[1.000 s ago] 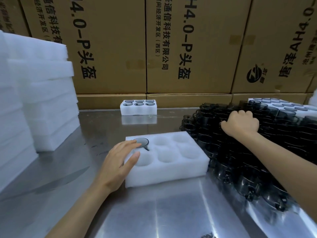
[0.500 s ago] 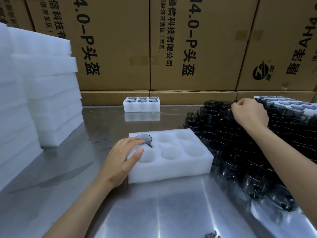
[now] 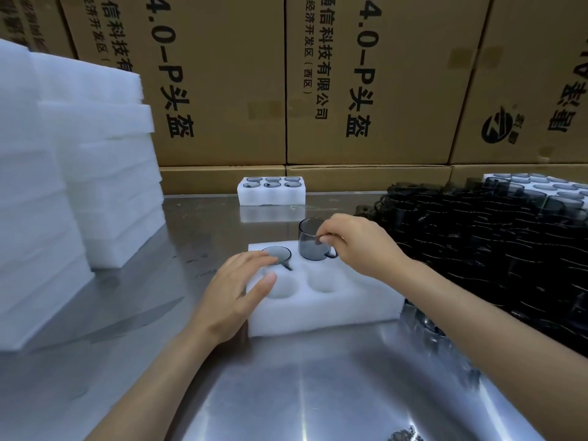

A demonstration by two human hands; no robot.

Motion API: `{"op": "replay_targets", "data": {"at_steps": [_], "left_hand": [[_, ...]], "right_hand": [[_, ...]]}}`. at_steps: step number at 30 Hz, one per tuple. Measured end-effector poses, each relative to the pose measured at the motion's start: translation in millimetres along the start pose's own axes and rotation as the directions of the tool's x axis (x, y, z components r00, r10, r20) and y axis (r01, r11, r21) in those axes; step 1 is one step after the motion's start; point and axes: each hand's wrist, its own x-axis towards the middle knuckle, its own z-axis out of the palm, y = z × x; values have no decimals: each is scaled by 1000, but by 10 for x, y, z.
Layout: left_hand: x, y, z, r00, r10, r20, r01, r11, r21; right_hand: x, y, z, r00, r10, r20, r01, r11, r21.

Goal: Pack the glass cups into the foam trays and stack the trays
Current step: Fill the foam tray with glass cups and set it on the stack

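Observation:
A white foam tray [image 3: 318, 310] with round pockets lies on the steel table in front of me. One smoky glass cup [image 3: 277, 253] sits sunk in its far left pocket. My left hand [image 3: 237, 291] rests flat on the tray's left end, fingers straight. My right hand [image 3: 356, 246] pinches a second smoky glass cup [image 3: 310, 241] by its rim and handle, holding it upright over the far middle pocket. A large heap of dark glass cups [image 3: 496, 246] covers the table on the right.
A filled foam tray [image 3: 271, 198] stands at the back of the table. Tall stacks of foam trays [image 3: 63, 186] rise on the left. More packed trays [image 3: 547, 186] sit at the back right. Cardboard boxes [image 3: 366, 90] wall the rear.
My right hand left the heap with a cup and carried it left over the tray's far middle pocket. My left hand stayed on the tray.

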Motion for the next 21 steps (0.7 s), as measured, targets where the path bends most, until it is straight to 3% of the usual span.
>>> {"op": "replay_targets", "data": {"at_steps": [6, 15, 21], "left_hand": [[7, -26, 7, 1000, -3, 0, 3, 1000, 5], [6, -12, -11, 1000, -4, 6, 4, 1000, -5], [92, 147, -56, 988, -61, 142, 63, 998, -8]], "right_hand": [[5, 15, 31, 999, -26, 40, 28, 999, -39], [33, 71, 30, 981, 52, 185, -53, 999, -4], [-76, 116, -5, 986, 130, 107, -162, 910, 381]]}}
